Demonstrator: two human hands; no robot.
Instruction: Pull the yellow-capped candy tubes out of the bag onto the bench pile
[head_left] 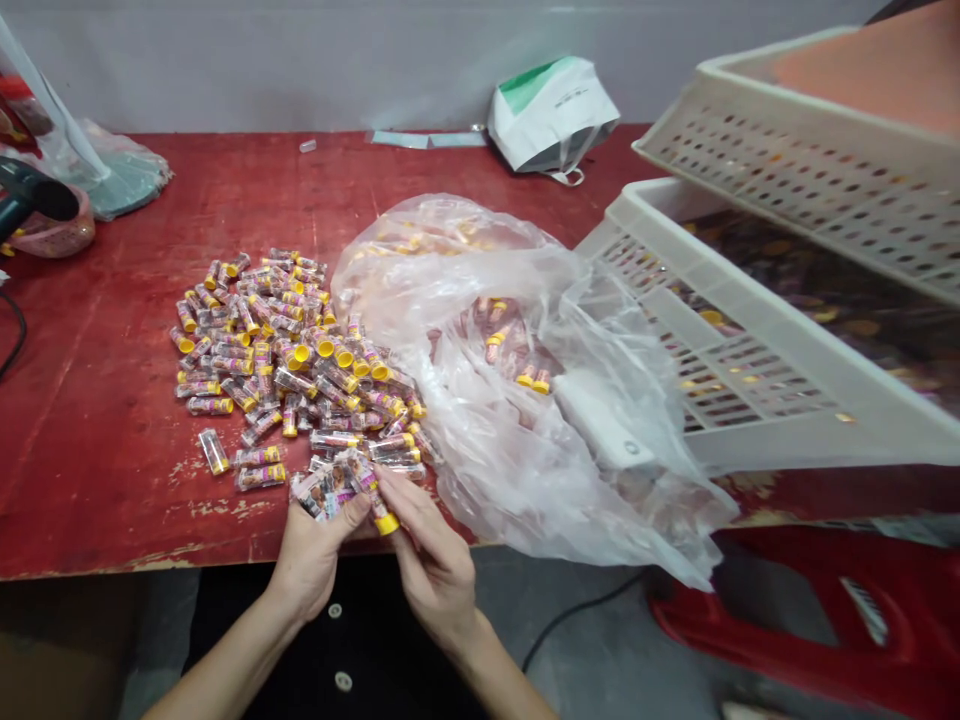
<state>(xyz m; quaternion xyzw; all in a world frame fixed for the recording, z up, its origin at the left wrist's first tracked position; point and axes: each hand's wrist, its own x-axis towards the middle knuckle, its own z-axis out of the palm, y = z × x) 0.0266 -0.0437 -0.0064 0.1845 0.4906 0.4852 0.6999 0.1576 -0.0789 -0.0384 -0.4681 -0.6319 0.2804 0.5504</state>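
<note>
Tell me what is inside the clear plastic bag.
Through the clear plastic bag, a few yellow-capped tubes and a white boxy item show. Its crumpled folds hide whatever else it holds.

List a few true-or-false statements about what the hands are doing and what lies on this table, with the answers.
1. The left hand and right hand hold small tubes at the near edge of the table. True.
2. The tubes are closed with blue tops. False: the caps are yellow.
3. A loose pile of such tubes lies left of a clear plastic bag. True.
4. The table is green. False: it is red and worn.
5. White perforated crates sit at the right. True.
</note>
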